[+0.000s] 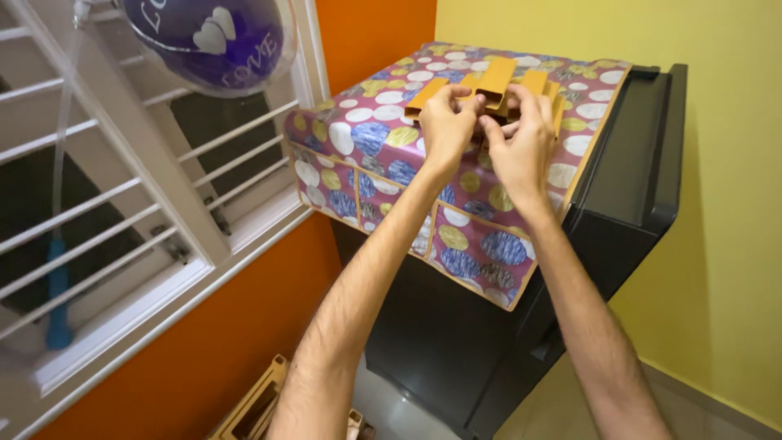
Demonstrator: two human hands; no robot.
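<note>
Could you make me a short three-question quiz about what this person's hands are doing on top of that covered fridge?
1. True or false: both hands touch the tan slotted pieces on the patterned cover.
2. What hangs near the window grille: A) a lamp, B) a purple balloon, C) a towel?
3. Fill in: the black fridge stands between an orange wall and a ______ wall.

Key: 1 true: the left hand and right hand both grip them. 2 B. 3 yellow.
</note>
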